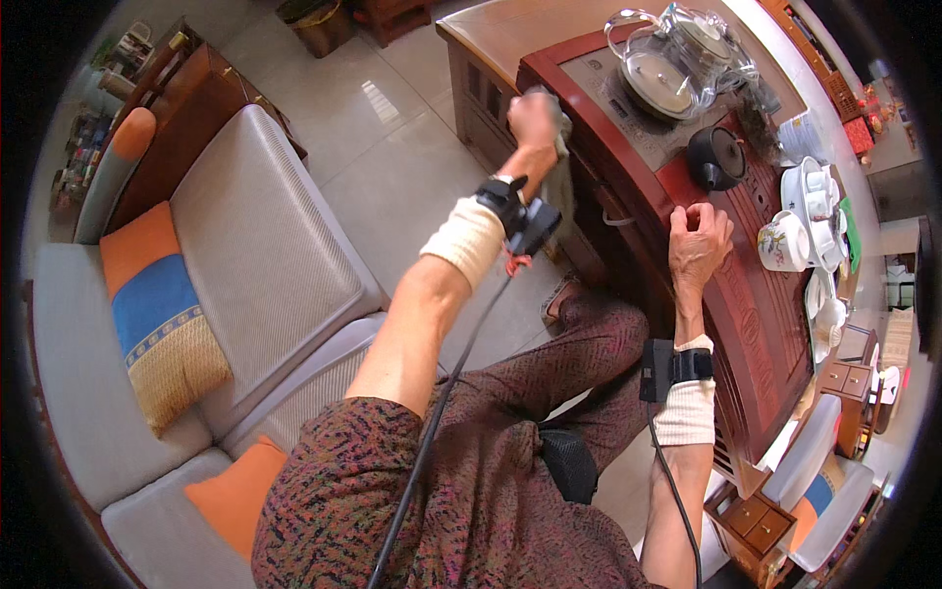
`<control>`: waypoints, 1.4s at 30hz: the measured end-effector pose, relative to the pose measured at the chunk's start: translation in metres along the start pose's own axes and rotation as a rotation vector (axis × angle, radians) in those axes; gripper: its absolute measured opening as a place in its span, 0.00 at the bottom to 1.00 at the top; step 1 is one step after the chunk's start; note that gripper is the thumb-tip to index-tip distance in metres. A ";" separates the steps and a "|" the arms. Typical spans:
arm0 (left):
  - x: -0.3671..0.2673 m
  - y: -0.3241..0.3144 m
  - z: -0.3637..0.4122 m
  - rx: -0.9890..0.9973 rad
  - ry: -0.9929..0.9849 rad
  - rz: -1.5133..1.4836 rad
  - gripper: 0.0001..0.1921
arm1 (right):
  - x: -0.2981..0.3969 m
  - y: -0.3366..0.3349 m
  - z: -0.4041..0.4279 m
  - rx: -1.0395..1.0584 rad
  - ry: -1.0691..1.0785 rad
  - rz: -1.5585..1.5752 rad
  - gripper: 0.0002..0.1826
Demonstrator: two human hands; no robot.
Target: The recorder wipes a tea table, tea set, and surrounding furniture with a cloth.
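Observation:
My left hand (531,121), blurred, is at the front edge of the dark red wooden tea table (743,324). It grips a greyish cloth (564,132), mostly hidden behind the fingers. My right hand (700,239) rests on the tabletop with curled fingers, thumb apart, and no object visible in it. A black teapot (715,158) stands just beyond it. To its right is a white mug with a painted pattern (783,241), beside a round tray (793,193) of small white cups. Glass kettles (659,81) sit on the built-in hob (589,70).
A grey sofa (257,221) with an orange, blue and gold cushion (165,316) lies to the left across the tiled floor (383,169). A waste bin (316,29) stands at the far end. Black cables (441,412) run from both wrist devices. Stacked white cups (802,136) stand behind the teapot.

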State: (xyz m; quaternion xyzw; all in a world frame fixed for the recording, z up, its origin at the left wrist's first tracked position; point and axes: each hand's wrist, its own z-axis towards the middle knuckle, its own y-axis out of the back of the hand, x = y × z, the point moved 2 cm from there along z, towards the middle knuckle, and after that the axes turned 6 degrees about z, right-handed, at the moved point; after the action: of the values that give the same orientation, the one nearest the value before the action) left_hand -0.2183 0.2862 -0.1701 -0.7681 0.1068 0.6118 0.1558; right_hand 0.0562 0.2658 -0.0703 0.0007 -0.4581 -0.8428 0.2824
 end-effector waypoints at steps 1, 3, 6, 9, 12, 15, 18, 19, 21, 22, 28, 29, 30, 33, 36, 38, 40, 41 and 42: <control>0.003 0.008 0.024 -0.067 -0.067 0.094 0.12 | 0.006 -0.003 0.000 0.007 0.014 0.020 0.08; 0.000 0.013 0.054 -0.027 -0.005 -0.109 0.12 | 0.007 -0.005 -0.001 0.010 0.016 0.025 0.08; -0.022 0.006 0.038 0.091 0.068 -0.131 0.13 | -0.007 -0.001 -0.001 0.006 -0.017 0.005 0.08; -0.003 0.009 0.050 -0.076 -0.056 0.016 0.12 | 0.001 -0.003 0.000 0.006 0.006 0.023 0.09; 0.010 0.003 0.034 -0.115 -0.094 0.103 0.13 | -0.005 -0.003 -0.003 0.012 0.001 0.008 0.09; 0.037 0.015 0.030 0.030 -0.097 0.004 0.15 | 0.003 -0.004 0.001 0.011 0.002 0.025 0.09; 0.041 0.019 -0.021 0.206 -0.013 -0.053 0.16 | -0.002 -0.005 -0.001 -0.003 0.003 0.011 0.08; 0.039 0.016 -0.040 0.260 -0.037 -0.105 0.17 | -0.003 -0.003 0.000 -0.008 0.001 0.007 0.08; 0.023 0.016 -0.063 0.184 -0.039 0.083 0.21 | -0.003 -0.002 0.000 -0.012 0.003 0.008 0.08; 0.033 0.015 -0.055 0.188 -0.037 0.037 0.21 | -0.002 -0.004 0.000 -0.013 0.010 0.015 0.08; 0.023 0.015 -0.031 0.170 0.122 0.240 0.18 | -0.004 -0.003 0.000 -0.009 0.013 0.003 0.08; 0.021 0.013 -0.034 0.163 0.138 0.192 0.20 | -0.007 -0.004 -0.001 -0.021 0.026 0.008 0.08; 0.023 0.014 -0.033 0.159 0.135 0.194 0.20 | -0.005 -0.004 0.000 -0.021 0.027 0.013 0.08; 0.027 0.013 -0.039 0.076 0.048 0.231 0.18 | -0.001 -0.004 -0.001 -0.018 0.033 0.008 0.08; 0.031 0.010 -0.057 0.157 -0.098 0.406 0.15 | -0.004 -0.004 -0.001 -0.006 0.002 -0.004 0.08; 0.035 0.012 -0.061 0.200 -0.188 0.276 0.14 | -0.001 -0.005 -0.001 -0.016 0.022 0.019 0.08; 0.031 0.014 -0.076 0.230 -0.356 0.350 0.17 | -0.004 -0.006 -0.001 -0.025 0.021 0.015 0.08; 0.031 0.019 -0.079 0.236 -0.355 0.352 0.17 | -0.005 -0.006 -0.001 -0.032 0.025 0.015 0.08; 0.032 0.025 -0.080 0.291 -0.486 0.455 0.20 | -0.004 -0.006 -0.001 -0.031 0.024 0.016 0.08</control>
State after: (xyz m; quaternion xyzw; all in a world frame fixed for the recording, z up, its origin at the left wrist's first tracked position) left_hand -0.1476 0.2343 -0.1876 -0.5267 0.3208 0.7738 0.1444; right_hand 0.0567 0.2698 -0.0768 0.0027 -0.4413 -0.8476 0.2947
